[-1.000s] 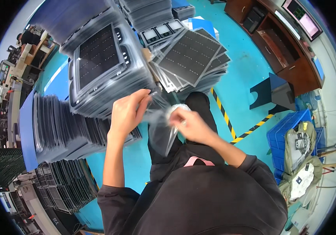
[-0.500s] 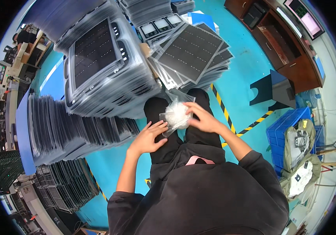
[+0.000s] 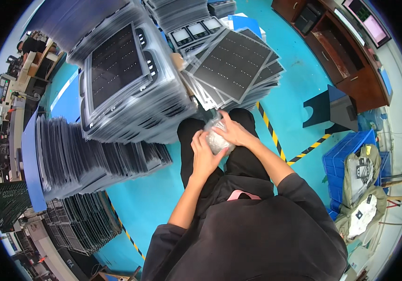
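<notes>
A crumpled ball of clear plastic film [image 3: 218, 140] rests over my lap between my knees. My left hand [image 3: 203, 154] curls around its left side, with the thumb at the lower edge. From the right, my right hand [image 3: 235, 132] clasps its upper part, fingers at the top and thumb across the film. Just beyond my knees lies a loose stack of dark printed sheets with clear borders [image 3: 231, 63]. A taller pile of clear-edged dark panels [image 3: 116, 70] stands to its left.
Upright dark sheets [image 3: 84, 154] stand packed at the left, above a black rack [image 3: 81, 220]. On the right are a black bent panel [image 3: 332, 110], a blue crate [image 3: 346, 159] and a brown cabinet [image 3: 358, 86]. Yellow-black tape [image 3: 272, 133] marks the blue floor.
Both hands have closed in on the plastic film. My left hand moved right and up from its near edge to its side. The film is now squeezed into a tighter ball.
</notes>
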Available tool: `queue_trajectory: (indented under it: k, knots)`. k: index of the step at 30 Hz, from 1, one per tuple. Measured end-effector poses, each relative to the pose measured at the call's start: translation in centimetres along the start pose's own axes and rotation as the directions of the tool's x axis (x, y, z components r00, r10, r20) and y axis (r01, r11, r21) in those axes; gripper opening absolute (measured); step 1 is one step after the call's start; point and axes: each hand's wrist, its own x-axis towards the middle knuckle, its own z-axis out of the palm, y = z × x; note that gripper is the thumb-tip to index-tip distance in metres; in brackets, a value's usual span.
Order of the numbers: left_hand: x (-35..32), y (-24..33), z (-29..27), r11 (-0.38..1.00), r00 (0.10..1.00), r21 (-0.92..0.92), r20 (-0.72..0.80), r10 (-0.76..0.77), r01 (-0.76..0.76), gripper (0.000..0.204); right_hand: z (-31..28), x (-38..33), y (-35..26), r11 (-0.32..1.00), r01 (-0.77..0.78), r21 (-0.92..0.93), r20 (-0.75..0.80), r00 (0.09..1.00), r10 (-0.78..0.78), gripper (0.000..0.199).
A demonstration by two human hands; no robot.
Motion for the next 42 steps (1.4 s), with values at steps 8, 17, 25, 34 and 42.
queue_trajectory:
  k: [8,17,25,34,42]
  knots:
    - [1.2,0.4,2.8,0.995,0.985,0.075,0.160,-0.071,0.060,0.134,0.9,3.2,1.5,0.942,0.138,-0.305,0.281,0.959,-0.049,0.056]
    - [1.4,1.4,2.3,0.985,0.988,0.127,0.083,-0.127,0.116,0.118,-0.1,2.5,2.5,0.928,0.346,0.137,0.180,0.913,-0.367,0.046]
    - [0.0,2.8,2.7,0.984,0.992,-0.173,-0.110,-0.070,0.050,0.131,-0.9,1.6,4.4,0.589,-0.238,0.772,0.213,0.970,0.113,0.037]
    - [1.4,2.5,5.2,0.992,0.979,-0.045,-0.174,0.107,-0.117,0.089,-1.2,1.2,2.6,0.627,-0.237,0.742,0.201,0.971,0.129,0.037]
    - [1.9,0.4,2.7,0.934,0.931,0.012,-0.074,0.357,-0.357,0.078,-1.9,1.6,2.6,0.484,-0.405,0.775,0.382,0.912,0.152,0.046]
